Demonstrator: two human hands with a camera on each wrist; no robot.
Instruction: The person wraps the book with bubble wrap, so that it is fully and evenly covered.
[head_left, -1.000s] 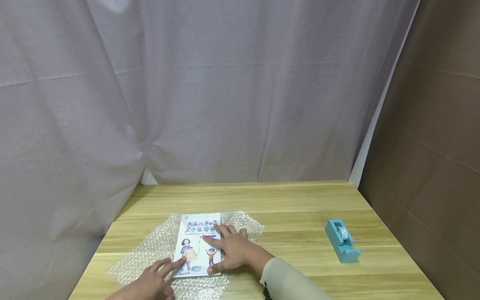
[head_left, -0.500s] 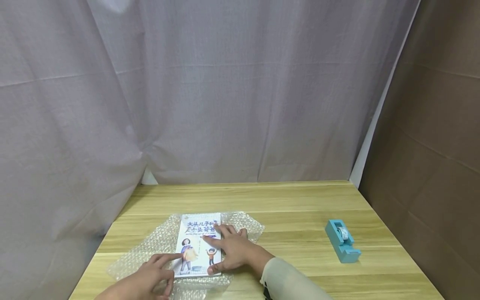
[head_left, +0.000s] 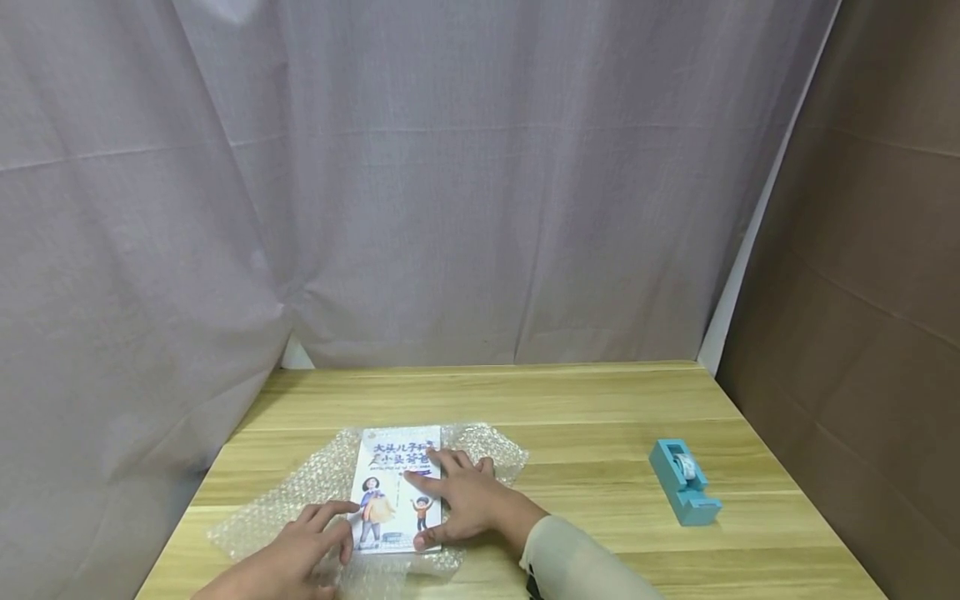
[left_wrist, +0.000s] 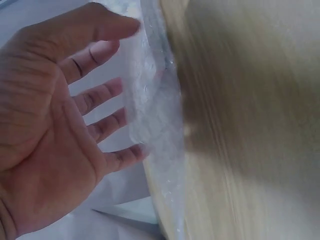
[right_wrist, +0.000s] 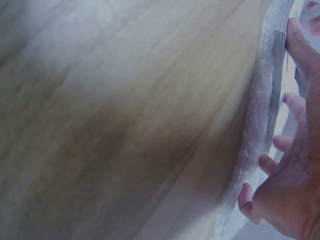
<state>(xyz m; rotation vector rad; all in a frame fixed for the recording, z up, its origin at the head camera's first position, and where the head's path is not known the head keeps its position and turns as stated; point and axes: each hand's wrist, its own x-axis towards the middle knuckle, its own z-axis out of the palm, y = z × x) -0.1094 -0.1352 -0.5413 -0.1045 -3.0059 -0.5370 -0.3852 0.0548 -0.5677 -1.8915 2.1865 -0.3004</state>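
Bubble wrap [head_left: 285, 487]: on the worktop [head_left: 570, 467], beneath the book [head_left: 393, 504]. Your left hand [head_left: 296, 554]: fingers loose, index drawn back from cover to left edge. Book: flat, cover up. Your right hand [head_left: 468, 502]: fingers spread on cover, likely the main steadying now. Tape dispenser [head_left: 686, 502]: well apart, right.

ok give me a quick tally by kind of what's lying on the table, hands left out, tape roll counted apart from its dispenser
Book: 1
Bubble wrap: 1, seemingly a single sheet
Blue tape dispenser: 1
Tape roll: 1, sitting in the dispenser
Total: 4
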